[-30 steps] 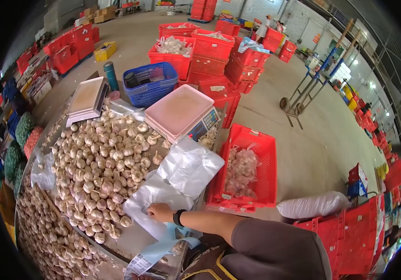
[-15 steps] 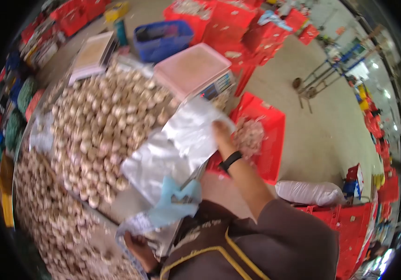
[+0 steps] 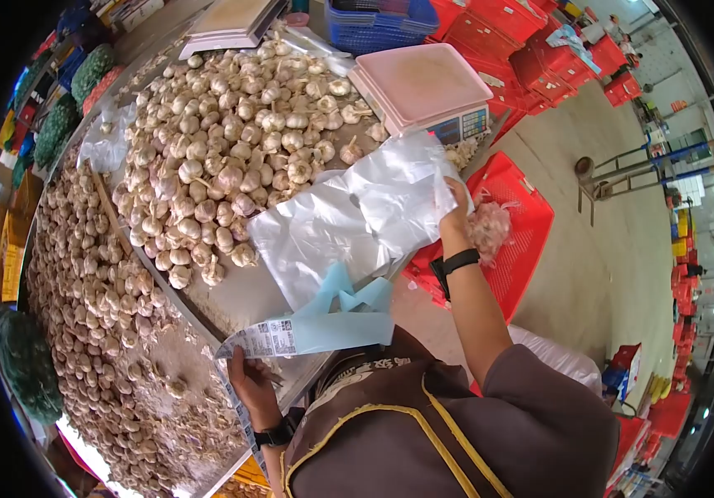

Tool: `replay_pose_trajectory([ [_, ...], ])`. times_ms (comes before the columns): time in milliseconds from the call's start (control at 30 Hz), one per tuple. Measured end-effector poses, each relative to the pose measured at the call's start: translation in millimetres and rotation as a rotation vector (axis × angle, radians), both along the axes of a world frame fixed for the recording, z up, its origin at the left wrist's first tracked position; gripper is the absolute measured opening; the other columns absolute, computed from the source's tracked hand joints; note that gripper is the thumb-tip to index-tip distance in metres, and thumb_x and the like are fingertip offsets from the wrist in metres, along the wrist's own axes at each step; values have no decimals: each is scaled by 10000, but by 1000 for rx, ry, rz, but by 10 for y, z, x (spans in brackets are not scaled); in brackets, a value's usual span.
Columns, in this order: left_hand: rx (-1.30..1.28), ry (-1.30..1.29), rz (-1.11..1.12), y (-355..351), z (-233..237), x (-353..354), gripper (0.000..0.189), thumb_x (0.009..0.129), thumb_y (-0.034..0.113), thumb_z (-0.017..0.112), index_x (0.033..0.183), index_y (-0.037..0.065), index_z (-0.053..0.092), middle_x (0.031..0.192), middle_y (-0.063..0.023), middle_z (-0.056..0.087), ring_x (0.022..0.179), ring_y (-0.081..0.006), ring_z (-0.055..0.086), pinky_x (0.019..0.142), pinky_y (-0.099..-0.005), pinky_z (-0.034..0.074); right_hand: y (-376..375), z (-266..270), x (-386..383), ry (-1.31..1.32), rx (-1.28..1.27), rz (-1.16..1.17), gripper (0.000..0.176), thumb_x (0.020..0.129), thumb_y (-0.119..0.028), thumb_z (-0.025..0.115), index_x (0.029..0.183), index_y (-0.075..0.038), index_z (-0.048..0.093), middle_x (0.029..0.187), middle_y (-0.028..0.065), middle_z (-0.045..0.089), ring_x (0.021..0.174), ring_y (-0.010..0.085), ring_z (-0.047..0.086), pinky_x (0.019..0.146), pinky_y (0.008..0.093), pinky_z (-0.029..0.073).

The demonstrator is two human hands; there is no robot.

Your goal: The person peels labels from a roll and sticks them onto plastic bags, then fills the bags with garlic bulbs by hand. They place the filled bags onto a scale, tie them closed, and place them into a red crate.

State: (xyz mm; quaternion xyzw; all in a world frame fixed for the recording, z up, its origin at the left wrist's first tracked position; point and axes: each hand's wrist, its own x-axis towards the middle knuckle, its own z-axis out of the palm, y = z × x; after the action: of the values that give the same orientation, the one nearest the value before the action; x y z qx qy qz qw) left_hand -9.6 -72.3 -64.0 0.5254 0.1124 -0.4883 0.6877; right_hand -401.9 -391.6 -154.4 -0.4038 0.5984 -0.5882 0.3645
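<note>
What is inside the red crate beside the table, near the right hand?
Clear bags, apparently of garlic, lie inside the red crate. What the right hand and forearm cover there cannot be seen.

On the bench [image 3: 226,305], garlic [image 3: 224,158] lies left of plastic bags [image 3: 357,203]; the label strip [image 3: 324,332] lies before them; a scale [image 3: 423,79] stands behind; right of the bench, a crate [image 3: 530,236].

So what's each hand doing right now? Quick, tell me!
Left hand: closed, fingers holding the strip of labels.
Right hand: fingers at the edge of the plastic bags; whether they grip can't be told.
</note>
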Motion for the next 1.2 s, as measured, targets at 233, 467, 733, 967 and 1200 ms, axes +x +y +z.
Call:
replay_pose_trajectory([
  [233, 76, -42, 35, -122, 49, -31, 96, 879, 158, 618, 851, 114, 537, 614, 24, 490, 510, -82, 458, 454, -218, 354, 212, 1327, 730, 238, -264, 147, 198, 893, -111, 586, 1067, -16, 580, 991, 55, 599, 918, 153, 554, 837, 285, 447],
  [467, -1, -63, -64, -387, 118, -138, 82, 868, 135, 625, 905, 92, 567, 611, 15, 527, 508, -83, 503, 447, -213, 376, 1375, 1283, 2170, 158, 401, 1561, 527, 891, -47, 576, 1383, -79, 389, 1212, 90, 551, 1050, 128, 536, 885, 302, 459],
  [733, 0, 45, -193, -406, 87, -157, 94, 888, 142, 576, 956, 78, 570, 698, 12, 574, 526, -70, 489, 462, -219, 367, 1431, 1153, 2208, -257, 662, 1543, 262, 844, -48, 660, 1105, -22, 640, 1044, 52, 654, 1013, 115, 585, 890, 270, 460],
  [967, -3, 72, -121, -317, -179, -81, 77, 865, 153, 623, 859, 97, 569, 602, 23, 519, 504, -85, 484, 439, -221, 356, 1271, 1043, 2136, 103, 18, 1270, 203, 846, -113, 683, 1016, -4, 669, 1051, 20, 651, 988, 121, 596, 898, 250, 439],
  [1200, 39, 160, 48, -98, -339, -4, 83, 875, 159, 623, 845, 105, 568, 600, 19, 500, 508, -93, 471, 446, -222, 348, 453, -217, 2342, -73, 458, 725, 236, 788, -155, 707, 991, -36, 683, 856, 30, 675, 769, 139, 619, 750, 273, 476],
])
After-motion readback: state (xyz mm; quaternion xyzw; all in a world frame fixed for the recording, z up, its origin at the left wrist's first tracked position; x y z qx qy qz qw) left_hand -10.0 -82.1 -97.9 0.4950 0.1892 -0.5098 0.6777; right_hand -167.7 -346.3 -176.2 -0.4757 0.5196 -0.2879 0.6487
